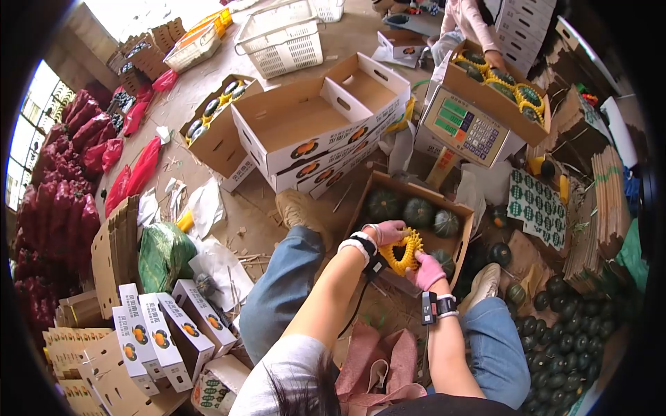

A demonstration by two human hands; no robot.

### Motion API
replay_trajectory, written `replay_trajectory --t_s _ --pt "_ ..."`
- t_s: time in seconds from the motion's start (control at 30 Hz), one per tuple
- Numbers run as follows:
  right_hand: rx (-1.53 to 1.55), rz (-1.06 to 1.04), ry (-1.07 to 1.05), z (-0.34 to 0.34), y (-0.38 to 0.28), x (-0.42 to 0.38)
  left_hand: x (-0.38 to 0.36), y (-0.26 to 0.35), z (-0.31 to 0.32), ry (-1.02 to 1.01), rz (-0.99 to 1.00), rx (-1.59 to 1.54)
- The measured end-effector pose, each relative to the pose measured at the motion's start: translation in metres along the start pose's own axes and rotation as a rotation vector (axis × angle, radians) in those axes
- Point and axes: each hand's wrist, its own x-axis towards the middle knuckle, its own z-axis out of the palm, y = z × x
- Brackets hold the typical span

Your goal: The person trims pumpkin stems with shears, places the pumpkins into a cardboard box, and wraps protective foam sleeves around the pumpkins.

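Along the left edge of the floor lie red mesh bags, and near the lower left corner stand small white cartons on end. Further right, toward the middle of the floor, a stack of open white boxes sits empty on top.

The left hand, in a pink glove, is clenched on the upper left side of a yellow foam net sleeve. The sleeve is held in the air, just above the near edge of an open cardboard box that holds dark green squashes along its far side. The right hand, also gloved in pink, grasps the sleeve's lower right side.

Beyond the box stands a weighing scale carrying a box of netted squashes. At the lower right corner of the floor lies a heap of loose squashes.
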Motion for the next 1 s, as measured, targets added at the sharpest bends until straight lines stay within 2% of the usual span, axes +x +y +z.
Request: replay_trajectory --t_s 0.07,0.1,0.13,0.17,0.23,0.27,0.3,0.33,0.4,0.47,0.53,0.6,0.63,0.7,0.73,0.77,0.8,0.87,0.93,1.0 --pt "-0.053 -0.023 -0.004 0.001 0.0 -0.005 -0.002 0.001 0.001 0.005 -0.005 0.02" --pt "-0.176 -0.151 -0.038 0.007 0.001 -0.018 0.0 -0.008 0.007 0.029 0.1 -0.088" --pt "-0.212 -0.207 -0.014 0.015 0.002 -0.036 -0.018 0.011 0.006 0.095 0.093 0.012" --pt "-0.279 -0.317 -0.054 0.021 0.001 -0.05 -0.034 0.023 0.005 0.181 0.181 0.021" --pt "-0.33 -0.475 -0.112 0.042 0.009 -0.093 -0.083 0.049 0.005 0.308 0.282 0.043" --pt "-0.322 -0.533 -0.136 0.063 0.013 -0.127 -0.12 0.068 0.002 0.441 0.456 0.123" --pt "-0.356 -0.626 -0.155 0.083 0.02 -0.159 -0.16 0.089 0.001 0.539 0.497 0.158" --pt "-0.487 -0.574 -0.078 0.11 0.022 -0.214 -0.194 0.09 0.002 0.594 0.469 0.2" --pt "-0.607 -0.882 -0.171 0.123 0.054 -0.243 -0.284 0.106 0.011 0.727 0.539 0.181" --pt "-0.868 -1.212 -0.272 0.137 0.08 -0.274 -0.361 0.105 0.029 0.858 0.528 0.196" --pt "-0.801 -0.989 -0.461 0.145 0.115 -0.301 -0.42 0.086 0.048 0.891 0.377 0.196" --pt "-0.93 -1.154 -0.466 0.146 0.152 -0.307 -0.456 0.052 0.072 0.921 0.298 0.118" --pt "-0.915 -1.145 -0.477 0.143 0.173 -0.296 -0.462 0.039 0.08 0.927 0.272 0.018" --pt "-0.97 -1.215 -0.354 0.143 0.19 -0.293 -0.469 0.011 0.1 0.885 0.189 -0.196" --pt "-1.003 -1.235 -0.298 0.144 0.197 -0.291 -0.469 0.01 0.11 0.917 0.245 -0.359" --pt "-1.024 -1.26 -0.281 0.145 0.199 -0.292 -0.469 0.005 0.115 0.948 0.266 -0.379" --pt "-1.043 -1.297 -0.265 0.146 0.198 -0.29 -0.467 -0.003 0.116 0.997 0.256 -0.283" --pt "-0.965 -1.491 -0.329 0.149 0.193 -0.272 -0.457 -0.005 0.109 1.093 0.368 -0.059" --pt "-0.89 -1.421 -0.466 0.153 0.186 -0.257 -0.446 -0.013 0.099 1.109 0.548 -0.092" --pt "-0.896 -1.427 -0.412 0.16 0.184 -0.254 -0.443 -0.02 0.089 1.102 0.586 -0.116"
